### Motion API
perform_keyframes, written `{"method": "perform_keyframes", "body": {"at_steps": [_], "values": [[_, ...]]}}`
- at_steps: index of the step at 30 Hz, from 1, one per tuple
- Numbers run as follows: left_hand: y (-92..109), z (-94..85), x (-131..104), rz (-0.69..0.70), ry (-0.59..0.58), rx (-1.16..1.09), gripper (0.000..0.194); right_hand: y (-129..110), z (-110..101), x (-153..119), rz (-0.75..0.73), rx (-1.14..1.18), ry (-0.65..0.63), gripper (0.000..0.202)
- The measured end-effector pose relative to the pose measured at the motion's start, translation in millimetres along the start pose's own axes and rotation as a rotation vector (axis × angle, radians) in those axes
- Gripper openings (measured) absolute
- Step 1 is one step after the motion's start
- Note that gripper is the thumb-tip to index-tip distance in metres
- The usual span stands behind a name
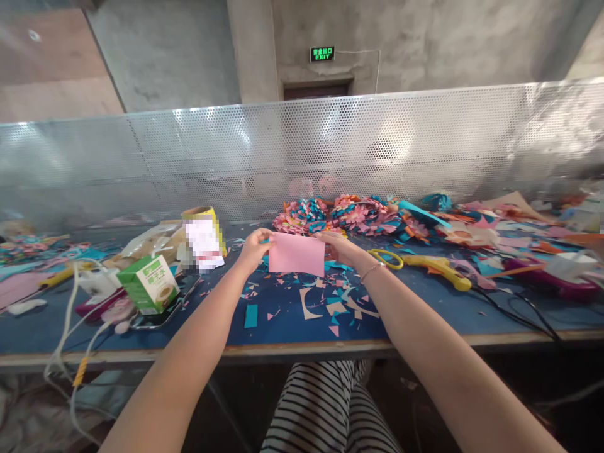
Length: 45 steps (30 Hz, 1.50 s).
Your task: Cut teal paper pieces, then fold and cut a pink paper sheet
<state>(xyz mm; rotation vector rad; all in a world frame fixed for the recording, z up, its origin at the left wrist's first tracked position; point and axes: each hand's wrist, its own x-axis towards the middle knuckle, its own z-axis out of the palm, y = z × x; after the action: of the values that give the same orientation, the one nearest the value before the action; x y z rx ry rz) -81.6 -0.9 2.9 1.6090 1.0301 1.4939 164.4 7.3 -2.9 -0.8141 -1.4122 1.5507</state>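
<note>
A rectangular sheet of pink paper is held up above the blue table. My left hand pinches its upper left corner between thumb and fingers. At the upper right corner, my right hand grips the same sheet, its fingertips partly hidden behind the paper. Paper scraps in pink, white and blue lie scattered below my hands, along with a small blue paper rectangle. Beside my right wrist is a yellow loop-shaped handle; what it belongs to is hard to make out.
Behind my hands sit bundles of colourful paper flowers against a perforated metal screen. A yellow glue gun with a black cord lies right. Left are a green-and-white box, a yellow roll and white cables.
</note>
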Motion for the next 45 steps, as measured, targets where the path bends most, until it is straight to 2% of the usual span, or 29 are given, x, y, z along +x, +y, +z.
{"method": "perform_keyframes", "body": {"at_steps": [5,10,15,18,23,27,40,45], "values": [[6,3.4,-2,0.014,0.062,-0.046,0.033,1,1,1,-0.037,-0.007,-0.021,0.032],[8,5.2,-3,-0.035,0.063,-0.125,0.049,6,5,7,-0.099,-0.098,0.139,0.041],[6,5.2,-4,-0.262,-0.063,-0.094,0.047,11,1,15,-0.199,-0.077,0.178,0.038],[5,4.4,-5,-0.318,-0.128,-0.014,0.042,11,-1,17,-0.226,-0.055,0.218,0.035],[3,3.6,-4,-0.296,-0.135,0.021,0.024,8,-1,16,-0.241,-0.062,0.243,0.033],[3,3.1,-3,-0.294,-0.133,0.027,0.019,5,1,13,-0.264,-0.058,0.241,0.033],[-2,0.1,-2,-0.230,-0.177,0.059,0.034,3,0,12,-0.265,-0.054,0.241,0.035],[-3,0.7,-1,-0.202,-0.145,0.013,0.033,3,0,11,-0.307,-0.069,0.228,0.042]]}}
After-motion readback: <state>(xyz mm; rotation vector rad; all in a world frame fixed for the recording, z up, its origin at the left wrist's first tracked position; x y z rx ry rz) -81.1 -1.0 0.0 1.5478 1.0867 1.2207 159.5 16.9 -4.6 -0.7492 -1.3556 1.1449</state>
